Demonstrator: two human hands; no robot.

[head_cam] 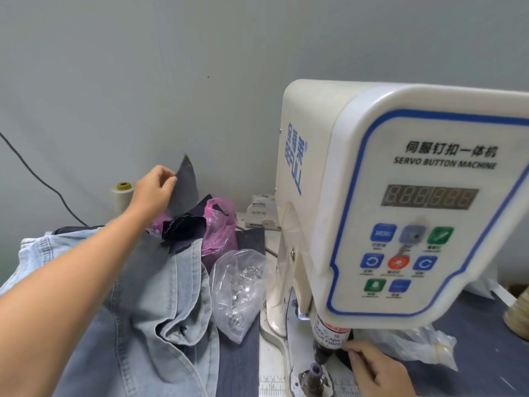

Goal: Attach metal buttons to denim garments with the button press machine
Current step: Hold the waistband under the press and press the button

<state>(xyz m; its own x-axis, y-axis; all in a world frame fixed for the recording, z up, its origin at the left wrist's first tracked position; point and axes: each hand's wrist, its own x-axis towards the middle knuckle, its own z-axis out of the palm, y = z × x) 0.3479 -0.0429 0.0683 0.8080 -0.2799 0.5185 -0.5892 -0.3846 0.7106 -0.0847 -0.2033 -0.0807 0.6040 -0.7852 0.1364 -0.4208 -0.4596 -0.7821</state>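
My left hand (153,186) reaches far back and pinches a dark denim scrap (184,186), lifting it above a pile of dark scraps (183,224) in a pink plastic bag (219,224). My right hand (372,368) sits at the base of the white servo button machine (400,202), fingers curled beside the press head (329,336) and pinching something small that I cannot make out. The lower die (315,373) stands just left of that hand. A clear bag of metal buttons (239,293) lies beside a light-blue denim garment (160,305).
A cream thread cone (122,196) stands against the grey wall, with a black cable (34,173) running down behind it. A small white box (260,213) sits behind the machine. Clear plastic (415,348) lies right of the press. A ruler strip (272,382) marks the machine bed.
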